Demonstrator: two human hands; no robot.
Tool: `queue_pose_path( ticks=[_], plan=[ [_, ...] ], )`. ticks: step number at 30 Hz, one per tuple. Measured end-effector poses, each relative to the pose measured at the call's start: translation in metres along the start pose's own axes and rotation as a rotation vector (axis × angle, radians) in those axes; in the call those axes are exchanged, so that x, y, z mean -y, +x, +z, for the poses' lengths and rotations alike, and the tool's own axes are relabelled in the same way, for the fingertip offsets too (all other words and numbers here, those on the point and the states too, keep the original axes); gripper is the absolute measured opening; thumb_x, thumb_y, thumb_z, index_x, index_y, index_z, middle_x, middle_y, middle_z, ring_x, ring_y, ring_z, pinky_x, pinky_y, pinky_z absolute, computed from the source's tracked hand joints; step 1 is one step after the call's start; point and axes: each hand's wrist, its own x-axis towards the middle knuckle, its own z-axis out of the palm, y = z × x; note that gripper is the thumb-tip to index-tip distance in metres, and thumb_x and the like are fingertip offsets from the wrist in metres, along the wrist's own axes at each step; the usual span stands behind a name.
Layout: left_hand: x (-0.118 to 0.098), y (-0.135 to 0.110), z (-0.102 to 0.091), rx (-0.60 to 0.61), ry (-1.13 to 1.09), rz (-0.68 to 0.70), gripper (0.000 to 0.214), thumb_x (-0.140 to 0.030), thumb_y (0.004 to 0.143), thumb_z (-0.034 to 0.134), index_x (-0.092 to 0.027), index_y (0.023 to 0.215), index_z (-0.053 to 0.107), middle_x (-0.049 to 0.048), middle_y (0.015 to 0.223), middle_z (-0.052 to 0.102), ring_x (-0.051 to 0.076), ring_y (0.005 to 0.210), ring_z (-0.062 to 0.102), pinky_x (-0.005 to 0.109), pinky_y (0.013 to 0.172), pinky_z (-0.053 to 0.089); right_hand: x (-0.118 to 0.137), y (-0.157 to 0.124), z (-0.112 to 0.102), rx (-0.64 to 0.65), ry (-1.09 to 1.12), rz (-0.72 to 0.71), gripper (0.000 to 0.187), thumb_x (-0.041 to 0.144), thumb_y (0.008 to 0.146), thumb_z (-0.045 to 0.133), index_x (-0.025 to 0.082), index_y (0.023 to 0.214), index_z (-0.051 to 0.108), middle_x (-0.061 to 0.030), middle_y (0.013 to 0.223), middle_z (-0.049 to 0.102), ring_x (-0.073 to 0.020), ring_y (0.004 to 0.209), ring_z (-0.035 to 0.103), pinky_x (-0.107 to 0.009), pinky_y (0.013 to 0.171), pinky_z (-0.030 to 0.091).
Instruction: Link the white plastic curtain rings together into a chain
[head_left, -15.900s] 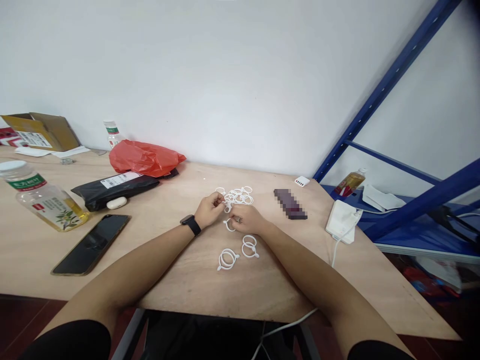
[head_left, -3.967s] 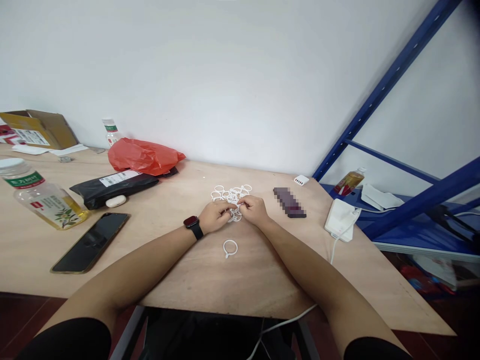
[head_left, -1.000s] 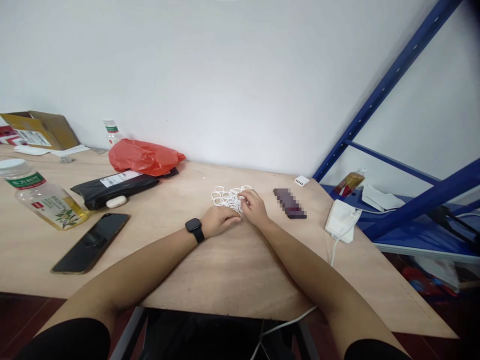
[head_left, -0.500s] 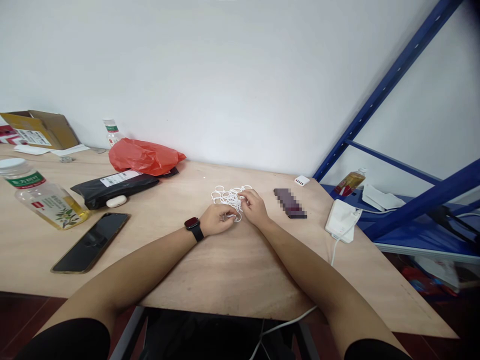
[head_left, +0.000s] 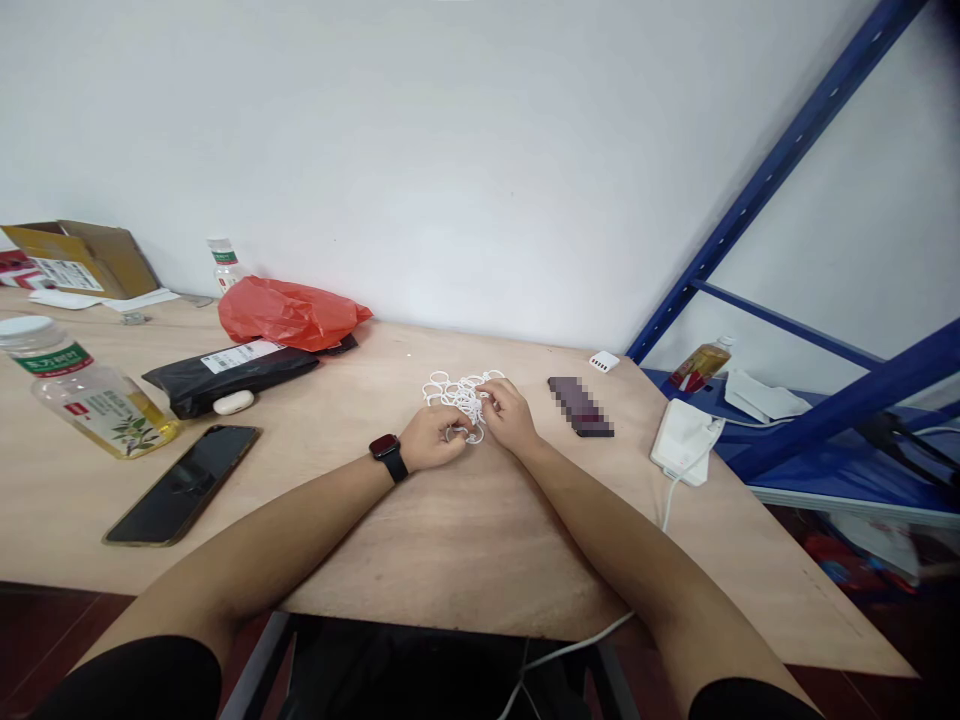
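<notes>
Tabletop with both hands at a pile of white rings point(head_left: 466, 402); directions follow a clock centred on the pile, 12 being away from the wearer. From the left: a dark phone point(head_left: 182, 485) lies between 8 and 9 o'clock, and a red bag point(head_left: 292, 312) at 10. The left hand point(head_left: 435, 437), wearing a black watch point(head_left: 388, 452), rests at the pile's edge between 7 and 8 o'clock. Its thumb, laid straight 1 second ago, now stands off from the bent fingers, and the arc of a ring shows in the gap; whether they clamp it cannot be told. The single ring at 6 o'clock 4 seconds ago no longer lies there; work appears centred on the pile's near edge. The rings are thin, glossy and overlapping, separate loops showing toward 10 o'clock, the middle too tangled to count. At 3 o'clock the right hand point(head_left: 510, 412) touches the pile, thumb and forefinger bent close together; any grip cannot be told. Beyond it lie a pixelated object point(head_left: 580, 405) and a white adapter point(head_left: 682, 443).
</notes>
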Motion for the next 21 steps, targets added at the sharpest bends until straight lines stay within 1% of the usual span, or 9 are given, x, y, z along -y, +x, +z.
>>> queue_pose_path(
  ticks=[6, 10, 14, 21],
  plan=[
    [0.0033, 0.0004, 0.002, -0.041, 0.025, 0.018, 0.017, -0.011, 0.067, 0.05, -0.018, 0.073, 0.064, 0.0017, 0.071, 0.067, 0.014, 0.067, 0.06, 0.026, 0.069, 0.047, 0.0002, -0.0004, -0.0002, 0.003, 0.018, 0.002, 0.025, 0.013, 0.085, 0.048, 0.021, 0.102, 0.065, -0.0068, 0.101, 0.063, -0.0183, 0.083, 0.06, -0.033, 0.079, 0.052],
    [0.0049, 0.0008, 0.0023, -0.018, 0.058, 0.058, 0.017, -0.01, 0.066, 0.049, -0.018, 0.072, 0.063, 0.0014, 0.069, 0.065, 0.014, 0.065, 0.058, 0.026, 0.069, 0.047, -0.0003, -0.0004, 0.0, 0.0, 0.02, -0.005, 0.026, 0.013, 0.085, 0.048, 0.021, 0.102, 0.065, -0.0068, 0.1, 0.063, -0.0189, 0.086, 0.06, -0.034, 0.08, 0.052],
    [0.0055, 0.001, 0.0027, -0.005, 0.062, 0.068, 0.017, -0.009, 0.066, 0.049, -0.018, 0.071, 0.062, 0.0019, 0.069, 0.065, 0.014, 0.066, 0.059, 0.027, 0.07, 0.047, -0.0005, -0.0003, 0.0005, -0.004, 0.014, 0.004, 0.026, 0.013, 0.084, 0.048, 0.022, 0.102, 0.065, -0.0066, 0.1, 0.063, -0.0192, 0.087, 0.06, -0.034, 0.08, 0.052],
    [0.0086, 0.0014, 0.0041, -0.044, 0.052, 0.103, 0.016, -0.007, 0.069, 0.049, -0.017, 0.069, 0.062, 0.0015, 0.068, 0.065, 0.014, 0.065, 0.059, 0.027, 0.069, 0.047, -0.0004, -0.0007, 0.0012, -0.006, 0.024, -0.003, 0.026, 0.013, 0.084, 0.048, 0.021, 0.102, 0.065, -0.0071, 0.101, 0.063, -0.0192, 0.088, 0.06, -0.034, 0.08, 0.052]
  ],
)
